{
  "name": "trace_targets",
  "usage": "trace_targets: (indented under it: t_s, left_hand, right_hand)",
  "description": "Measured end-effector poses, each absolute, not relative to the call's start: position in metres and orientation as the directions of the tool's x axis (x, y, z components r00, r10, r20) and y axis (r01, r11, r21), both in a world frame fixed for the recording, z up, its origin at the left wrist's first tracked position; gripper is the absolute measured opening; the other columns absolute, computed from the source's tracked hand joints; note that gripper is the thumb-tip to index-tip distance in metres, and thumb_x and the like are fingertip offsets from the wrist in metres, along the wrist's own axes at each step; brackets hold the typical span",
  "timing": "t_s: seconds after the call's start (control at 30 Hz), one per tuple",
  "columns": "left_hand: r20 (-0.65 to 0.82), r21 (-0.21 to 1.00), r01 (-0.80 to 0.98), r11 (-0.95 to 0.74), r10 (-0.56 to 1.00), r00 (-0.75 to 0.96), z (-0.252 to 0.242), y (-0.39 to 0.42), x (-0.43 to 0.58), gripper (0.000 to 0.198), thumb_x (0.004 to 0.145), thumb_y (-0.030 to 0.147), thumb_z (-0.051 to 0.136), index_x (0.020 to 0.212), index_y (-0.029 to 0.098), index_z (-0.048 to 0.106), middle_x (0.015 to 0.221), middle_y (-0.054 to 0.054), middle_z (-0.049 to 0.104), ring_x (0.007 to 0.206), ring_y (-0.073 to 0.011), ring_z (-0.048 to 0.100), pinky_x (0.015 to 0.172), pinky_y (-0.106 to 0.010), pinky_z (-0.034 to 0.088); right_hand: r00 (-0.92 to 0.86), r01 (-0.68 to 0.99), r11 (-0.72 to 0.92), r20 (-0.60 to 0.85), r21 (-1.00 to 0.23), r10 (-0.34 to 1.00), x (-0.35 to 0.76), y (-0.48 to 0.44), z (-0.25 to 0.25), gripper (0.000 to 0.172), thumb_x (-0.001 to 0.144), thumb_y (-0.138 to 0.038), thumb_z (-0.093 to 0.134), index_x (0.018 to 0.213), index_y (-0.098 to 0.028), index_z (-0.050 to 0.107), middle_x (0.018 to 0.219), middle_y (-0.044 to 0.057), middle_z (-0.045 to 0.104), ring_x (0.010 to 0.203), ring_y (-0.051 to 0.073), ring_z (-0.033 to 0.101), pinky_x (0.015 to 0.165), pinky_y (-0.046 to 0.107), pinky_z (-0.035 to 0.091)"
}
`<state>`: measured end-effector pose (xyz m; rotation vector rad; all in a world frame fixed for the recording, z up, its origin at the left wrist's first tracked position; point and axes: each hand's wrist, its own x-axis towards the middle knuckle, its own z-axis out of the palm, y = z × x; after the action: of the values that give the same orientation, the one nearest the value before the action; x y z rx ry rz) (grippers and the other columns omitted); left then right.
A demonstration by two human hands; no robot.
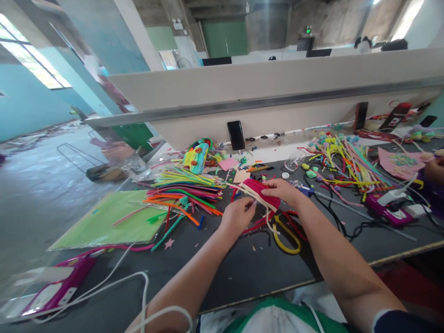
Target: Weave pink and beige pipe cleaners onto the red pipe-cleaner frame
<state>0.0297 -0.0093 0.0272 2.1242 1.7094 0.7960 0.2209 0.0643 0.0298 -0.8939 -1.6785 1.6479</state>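
Above the dark table, my right hand [280, 190] holds a flat red piece [258, 188] by its upper right side, fingers on top of it. Cream strips [247, 188] run diagonally along the left side of that piece. My left hand [240, 213] is pinched at the lower left edge of the strips; its fingertips press near a small pale bit. One cream strip end hangs below the red piece. Yellow-handled scissors [287, 237] lie just under my hands, beside red fuzzy stems [255, 227].
Left of my hands lies a heap of coloured fuzzy stems [187, 185] and a green sheet [107, 219]. A phone [236, 135] leans on the partition. Purple power strips [385, 210] with cables sit at both sides. Another person's hand [435, 169] is at the right edge.
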Motion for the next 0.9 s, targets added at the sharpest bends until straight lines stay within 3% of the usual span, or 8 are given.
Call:
trace_targets:
  t_s: [0.17, 0.37, 0.67, 0.9]
  left_hand:
    - [0.212, 0.781, 0.582, -0.228, 0.973, 0.095, 0.018, -0.003, 0.031, 0.022, 0.081, 0.030, 0.054, 0.086, 0.017, 0.071, 0.077, -0.002, 0.068, 0.070, -0.0147, 0.058, 0.063, -0.022, 0.039]
    - [0.023, 0.982, 0.184, -0.033, 0.998, 0.056, 0.007, 0.002, 0.034, 0.019, 0.072, 0.030, 0.064, 0.075, 0.012, 0.069, 0.072, -0.004, 0.067, 0.065, -0.0135, 0.057, 0.065, -0.024, 0.041]
    - [-0.195, 0.967, -0.154, 0.203, 0.978, 0.069, 0.008, 0.003, 0.035, 0.022, 0.060, 0.028, 0.075, 0.069, 0.010, 0.067, 0.062, -0.003, 0.064, 0.055, -0.0086, 0.053, 0.057, -0.021, 0.038]
    - [-0.120, 0.993, -0.016, 0.120, 0.993, -0.001, 0.006, 0.002, 0.040, 0.022, 0.063, 0.031, 0.071, 0.068, 0.012, 0.061, 0.059, 0.001, 0.058, 0.051, -0.0082, 0.050, 0.053, -0.021, 0.039]
  right_hand:
    - [-0.569, 0.077, 0.047, -0.005, -0.996, 0.822, 0.215, 0.064, 0.027, 0.034, 0.071, -0.043, 0.070, 0.086, -0.013, 0.067, 0.073, 0.000, 0.065, 0.061, 0.012, 0.056, 0.057, 0.023, 0.043]
    - [-0.586, 0.060, 0.010, -0.027, -0.998, 0.810, 0.212, 0.064, 0.025, 0.032, 0.071, -0.041, 0.070, 0.086, -0.013, 0.067, 0.070, 0.000, 0.065, 0.059, 0.012, 0.056, 0.057, 0.023, 0.043]
    - [-0.582, 0.005, -0.124, -0.104, -0.992, 0.806, 0.210, 0.065, 0.021, 0.034, 0.065, -0.039, 0.075, 0.084, -0.012, 0.068, 0.065, 0.002, 0.067, 0.057, 0.015, 0.061, 0.057, 0.027, 0.046]
    - [-0.539, -0.003, -0.179, -0.150, -0.984, 0.829, 0.206, 0.063, 0.020, 0.030, 0.061, -0.038, 0.077, 0.075, -0.014, 0.068, 0.060, 0.002, 0.066, 0.052, 0.016, 0.060, 0.053, 0.028, 0.047]
